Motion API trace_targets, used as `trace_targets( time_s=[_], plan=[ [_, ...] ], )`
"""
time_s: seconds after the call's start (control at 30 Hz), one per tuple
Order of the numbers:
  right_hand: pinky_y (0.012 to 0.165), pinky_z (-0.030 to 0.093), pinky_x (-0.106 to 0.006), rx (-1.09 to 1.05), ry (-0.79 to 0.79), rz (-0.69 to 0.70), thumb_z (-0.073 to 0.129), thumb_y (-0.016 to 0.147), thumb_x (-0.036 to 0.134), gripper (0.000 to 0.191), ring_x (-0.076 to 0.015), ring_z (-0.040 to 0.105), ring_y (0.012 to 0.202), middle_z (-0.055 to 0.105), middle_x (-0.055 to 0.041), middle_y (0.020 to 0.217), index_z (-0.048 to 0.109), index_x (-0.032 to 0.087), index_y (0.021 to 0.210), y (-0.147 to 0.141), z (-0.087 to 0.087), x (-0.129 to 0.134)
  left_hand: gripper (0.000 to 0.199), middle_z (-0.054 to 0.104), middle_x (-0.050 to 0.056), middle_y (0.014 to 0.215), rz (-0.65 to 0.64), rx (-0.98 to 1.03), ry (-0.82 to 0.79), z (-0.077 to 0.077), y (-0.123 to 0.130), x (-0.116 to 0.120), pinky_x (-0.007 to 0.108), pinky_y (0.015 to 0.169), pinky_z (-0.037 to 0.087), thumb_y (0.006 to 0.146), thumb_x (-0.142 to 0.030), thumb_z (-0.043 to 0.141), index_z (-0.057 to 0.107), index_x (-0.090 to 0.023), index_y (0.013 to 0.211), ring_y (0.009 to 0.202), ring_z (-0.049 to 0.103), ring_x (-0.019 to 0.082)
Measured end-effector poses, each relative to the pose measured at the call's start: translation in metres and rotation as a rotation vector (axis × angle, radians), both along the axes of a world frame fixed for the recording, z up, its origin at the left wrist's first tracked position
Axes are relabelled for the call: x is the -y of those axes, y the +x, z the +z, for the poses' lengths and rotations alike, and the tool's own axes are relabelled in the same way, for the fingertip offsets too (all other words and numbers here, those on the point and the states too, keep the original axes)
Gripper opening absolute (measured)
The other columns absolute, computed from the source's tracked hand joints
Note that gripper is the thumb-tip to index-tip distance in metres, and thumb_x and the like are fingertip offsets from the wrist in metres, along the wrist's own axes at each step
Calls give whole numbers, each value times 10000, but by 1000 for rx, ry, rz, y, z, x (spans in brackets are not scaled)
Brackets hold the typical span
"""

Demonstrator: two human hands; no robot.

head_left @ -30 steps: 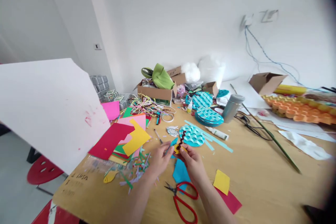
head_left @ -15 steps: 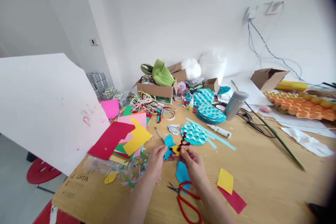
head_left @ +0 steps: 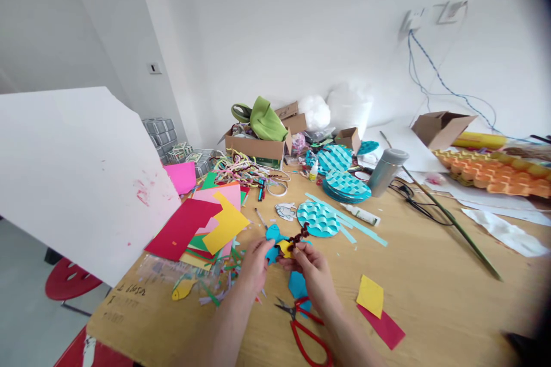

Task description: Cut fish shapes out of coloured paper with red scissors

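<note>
Landmark: red-handled scissors (head_left: 293, 313), nearest. Blue paper (head_left: 297, 285) just beyond, partly overlapped by the handles. Past that, left hand (head_left: 256, 266) (beyond-left of scissors) pinches the blue fish cut-out (head_left: 271, 233), thumb on top. Right hand (head_left: 314, 269) (beyond-right) pinches the yellow piece (head_left: 284, 249) and dark brown wavy strip (head_left: 298, 235) together; exact fingertip contact hidden.

Change vs half a second ago: strip now leans more to the right, less of the fish shows between the hands. My read: parts being repositioned against each other. Can't tell if anything is attached.

Looks: fish flat, bright blue, faint drawn lines at its head; yellow piece small, partly covered; strip fuzzy, crimped. Farther beyond scissors, slightly right: teal woven disc (head_left: 318, 219), lying flat.
</note>
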State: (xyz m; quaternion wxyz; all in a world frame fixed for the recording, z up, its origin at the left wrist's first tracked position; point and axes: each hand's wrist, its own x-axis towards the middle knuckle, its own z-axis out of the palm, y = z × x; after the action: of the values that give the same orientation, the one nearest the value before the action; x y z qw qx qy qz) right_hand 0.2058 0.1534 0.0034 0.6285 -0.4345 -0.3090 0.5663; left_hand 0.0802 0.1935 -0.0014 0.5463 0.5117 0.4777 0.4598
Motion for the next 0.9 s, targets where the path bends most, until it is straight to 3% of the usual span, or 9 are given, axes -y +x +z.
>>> trace_targets(
  time_s=[0.13,0.27,0.4,0.53,0.7,0.9],
  plan=[
    [542,520,-308,6,4,3,763,647,430,307,-213,678,587,686,0,681,601,198,766,0,-1,2,222,547,-21,598,-8,173,-55,4,1,2,227,561,412,708,-377,603,597,-160,661,594,508,114],
    [565,531,-311,26,20,8,699,720,456,288,-216,674,662,691,-28,789,644,185,800,1,3,4,209,645,3,679,-84,207,-8,4,1,3,268,682,464,722,-355,618,674,-154,736,692,578,154],
    [562,525,-319,67,27,4,700,716,470,322,-208,649,612,683,-41,708,670,160,799,0,4,3,226,702,44,939,-153,106,119,6,0,5,327,838,486,768,-276,577,704,-183,930,882,628,194],
    [668,522,-337,99,58,-51,758,654,442,298,-189,624,636,660,-16,667,677,170,742,2,-1,-1,258,674,59,1070,-128,-78,392,9,-2,7,358,964,440,751,-135,550,710,-207,940,1038,594,198],
    [766,458,-304,138,129,-135,753,670,417,255,-186,600,765,674,-18,749,686,194,775,7,-5,-5,565,521,59,1307,-31,-294,606,8,-4,10,401,1062,349,722,-34,494,525,-240,1247,1244,434,198],
    [769,436,-312,144,185,-142,742,682,412,244,-200,587,797,673,-30,778,682,199,785,7,-8,-7,579,524,72,1266,31,-346,740,6,-3,11,414,1036,378,718,16,458,477,-237,1239,1218,449,196]
  ],
)
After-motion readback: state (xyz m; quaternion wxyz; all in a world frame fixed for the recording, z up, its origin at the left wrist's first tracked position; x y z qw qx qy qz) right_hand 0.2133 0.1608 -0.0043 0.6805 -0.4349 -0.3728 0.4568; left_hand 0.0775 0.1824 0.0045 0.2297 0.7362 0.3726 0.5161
